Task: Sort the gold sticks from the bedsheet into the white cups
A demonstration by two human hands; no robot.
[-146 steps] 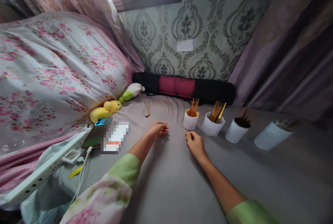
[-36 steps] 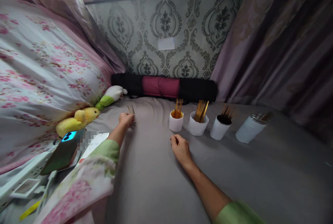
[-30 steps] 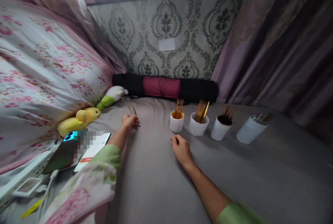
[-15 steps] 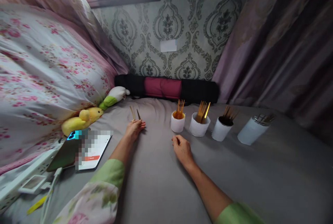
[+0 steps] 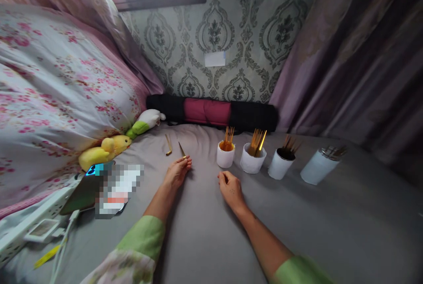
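My left hand (image 5: pixel 178 171) pinches the lower end of a slim pointed tool (image 5: pixel 182 149), dark at the tip and gold near my fingers; its exact kind is unclear. Just left of it, a thin gold stick with a bent end (image 5: pixel 168 146) lies on the grey sheet. My right hand (image 5: pixel 230 190) rests on the sheet with its fingers curled, and nothing shows in it. Beyond it stand a white cup with gold sticks (image 5: pixel 226 157) and a wider white cup (image 5: pixel 253 163). Farther right are a white cup with brown sticks (image 5: pixel 278 168) and a tilted white container (image 5: pixel 317 167) of thin sticks.
A black and maroon roll (image 5: pixel 208 112) lies along the wall. On the left are a yellow plush toy (image 5: pixel 99 152), a white and green plush toy (image 5: pixel 145 123), a phone (image 5: pixel 77 193), a blurred pale item (image 5: pixel 119 191), a power strip (image 5: pixel 23 235) and white cables (image 5: pixel 62 248).
My left hand has moved right with the pointed tool, away from the bent gold stick, which now lies loose on the sheet. My right hand has stayed in place.
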